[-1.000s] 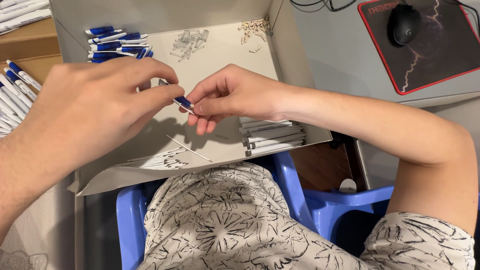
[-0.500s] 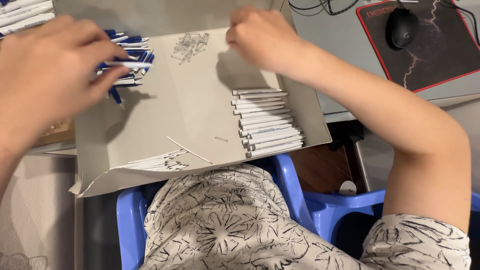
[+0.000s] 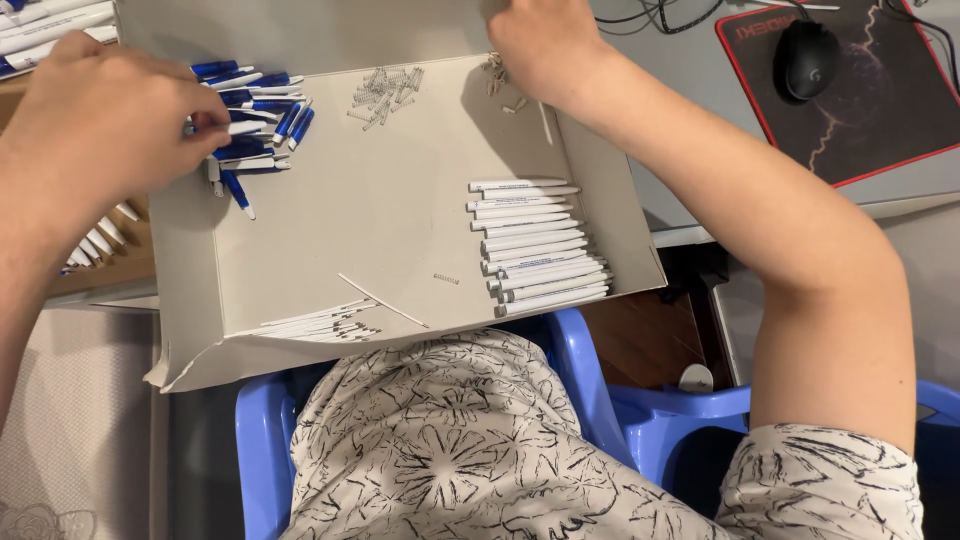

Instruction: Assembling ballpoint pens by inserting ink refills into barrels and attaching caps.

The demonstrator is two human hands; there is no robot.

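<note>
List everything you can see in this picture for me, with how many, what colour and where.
cardboard tray: one, grey, on the lap, against the desk edge
blue pen parts: a heap, blue and white, tray's far left corner
white pen barrels: a stack, too many to count surely, white, tray's right side
thin refills: a bundle, white, tray's near edge
springs: small pile, metal grey, tray's far middle
finished pens: several, white and blue, outside the tray, far left
computer mouse: one, black, on the mouse mat
mouse mat: one, black with red edge, top right
plastic stools: blue, below
left hand: fingers at the blue pen parts
right hand: at the tray's far right corner
</note>
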